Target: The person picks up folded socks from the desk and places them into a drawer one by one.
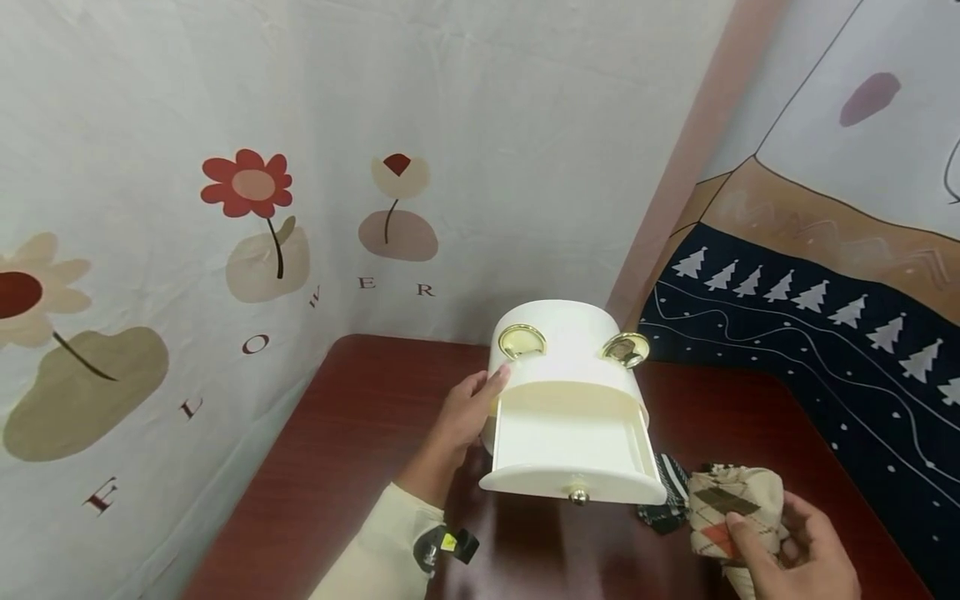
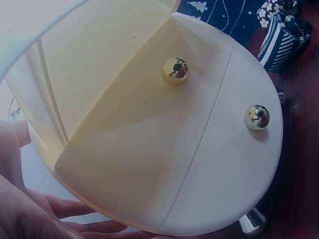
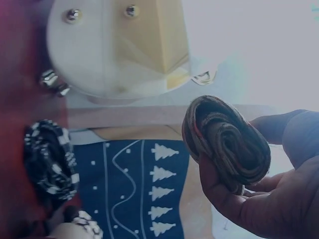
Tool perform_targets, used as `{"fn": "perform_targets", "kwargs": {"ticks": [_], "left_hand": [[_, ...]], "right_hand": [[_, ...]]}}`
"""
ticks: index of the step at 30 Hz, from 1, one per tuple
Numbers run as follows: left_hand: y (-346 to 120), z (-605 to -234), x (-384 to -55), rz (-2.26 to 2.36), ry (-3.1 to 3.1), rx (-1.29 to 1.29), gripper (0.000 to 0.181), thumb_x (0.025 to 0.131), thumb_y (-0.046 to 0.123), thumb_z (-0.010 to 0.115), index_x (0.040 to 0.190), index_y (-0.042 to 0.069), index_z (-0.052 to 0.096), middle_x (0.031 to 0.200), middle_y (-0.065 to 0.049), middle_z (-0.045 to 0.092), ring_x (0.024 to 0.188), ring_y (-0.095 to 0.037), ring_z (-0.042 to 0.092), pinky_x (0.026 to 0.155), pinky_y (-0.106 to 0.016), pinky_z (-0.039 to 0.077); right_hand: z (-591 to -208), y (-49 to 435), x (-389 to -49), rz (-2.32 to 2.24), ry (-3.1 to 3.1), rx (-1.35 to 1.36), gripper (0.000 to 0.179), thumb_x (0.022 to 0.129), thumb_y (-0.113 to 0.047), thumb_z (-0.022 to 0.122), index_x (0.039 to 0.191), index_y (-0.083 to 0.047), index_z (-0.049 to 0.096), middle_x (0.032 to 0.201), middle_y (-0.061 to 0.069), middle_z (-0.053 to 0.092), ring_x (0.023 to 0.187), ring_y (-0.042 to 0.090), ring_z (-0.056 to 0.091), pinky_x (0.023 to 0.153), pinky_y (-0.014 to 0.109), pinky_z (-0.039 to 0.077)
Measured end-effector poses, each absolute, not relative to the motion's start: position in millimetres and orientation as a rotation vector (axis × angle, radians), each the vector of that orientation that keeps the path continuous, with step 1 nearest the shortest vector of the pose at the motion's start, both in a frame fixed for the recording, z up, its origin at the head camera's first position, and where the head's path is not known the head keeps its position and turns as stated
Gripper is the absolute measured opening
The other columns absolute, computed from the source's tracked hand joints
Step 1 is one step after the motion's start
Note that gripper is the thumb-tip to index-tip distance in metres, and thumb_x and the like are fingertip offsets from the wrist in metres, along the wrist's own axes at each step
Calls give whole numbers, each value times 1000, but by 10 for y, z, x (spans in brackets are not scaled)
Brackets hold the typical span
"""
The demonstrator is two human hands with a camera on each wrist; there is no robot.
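A white rounded drawer box (image 1: pixel 558 325) with gold ring-shaped trims stands on the dark red table, its upper drawer (image 1: pixel 573 433) pulled out. That drawer's inside is bare. Two gold knobs, an upper knob (image 2: pixel 174 71) and a lower knob (image 2: pixel 256 117), show on its front in the left wrist view. My left hand (image 1: pixel 468 408) rests against the box's left side, fingers (image 2: pixel 94 226) stretched along it. At the lower right, my right hand (image 1: pixel 806 554) holds a rolled argyle cloth (image 1: pixel 731 508) in beige, olive and orange between thumb and fingers. Its spiral end faces the right wrist view.
A black-and-white striped cloth roll (image 1: pixel 667 500) lies on the table (image 1: pixel 360 433) by the drawer's right end. A floral cloth (image 2: pixel 271 12) is close to it. Printed hangings stand behind: a flower one (image 1: pixel 480 125) and a navy one with trees (image 1: pixel 750 333).
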State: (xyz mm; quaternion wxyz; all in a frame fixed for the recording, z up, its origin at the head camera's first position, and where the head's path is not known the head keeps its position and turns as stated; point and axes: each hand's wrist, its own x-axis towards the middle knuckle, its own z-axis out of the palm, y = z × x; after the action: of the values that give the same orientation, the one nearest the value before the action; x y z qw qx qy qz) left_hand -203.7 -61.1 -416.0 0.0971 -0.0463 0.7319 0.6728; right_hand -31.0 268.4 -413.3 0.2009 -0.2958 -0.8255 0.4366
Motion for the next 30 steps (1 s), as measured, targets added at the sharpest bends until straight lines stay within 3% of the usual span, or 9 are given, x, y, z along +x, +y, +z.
{"fn": "perform_targets", "kwargs": {"ticks": [8, 15, 20, 25, 30], "left_hand": [[-612, -4135, -2021, 1995, 2163, -140, 85, 104, 68, 62, 164, 9, 47, 140, -21, 65, 109, -29, 67, 87, -56, 62], [-611, -4142, -2002, 1992, 2182, -142, 86, 104, 67, 62, 165, 9, 46, 145, -21, 64, 114, -31, 67, 94, -63, 60], [-611, -4153, -2007, 1996, 2178, -130, 87, 103, 68, 62, 165, 9, 46, 146, -22, 64, 114, -31, 68, 89, -58, 62], [-604, -4160, -2010, 2005, 2170, -112, 87, 104, 68, 62, 165, 8, 45, 147, -22, 63, 114, -30, 68, 94, -62, 61], [-603, -4172, -2016, 2024, 2145, -111, 88, 104, 67, 62, 165, 6, 44, 147, -22, 63, 112, -29, 68, 93, -60, 61]], "right_hand": [[-3894, 2606, -406, 1221, -2232, -787, 73, 96, -10, 82, 158, -4, 45, 133, 21, 64, 72, -21, 52, 58, 3, 48], [-3770, 2445, -511, 1259, -2183, -687, 75, 95, -9, 85, 159, -19, 48, 118, -9, 61, 79, -19, 61, 63, 5, 53], [-3699, 2302, -570, 1289, -2186, -561, 72, 96, -7, 83, 158, -23, 50, 123, -5, 63, 81, -12, 66, 59, 14, 58], [-3599, 2183, -649, 1320, -2204, -517, 69, 99, -12, 81, 159, -26, 50, 136, 7, 64, 85, -14, 65, 62, 10, 57], [-3518, 2059, -766, 1335, -2168, -405, 66, 97, -6, 82, 155, -20, 53, 128, 0, 68, 85, -13, 67, 66, 8, 57]]}}
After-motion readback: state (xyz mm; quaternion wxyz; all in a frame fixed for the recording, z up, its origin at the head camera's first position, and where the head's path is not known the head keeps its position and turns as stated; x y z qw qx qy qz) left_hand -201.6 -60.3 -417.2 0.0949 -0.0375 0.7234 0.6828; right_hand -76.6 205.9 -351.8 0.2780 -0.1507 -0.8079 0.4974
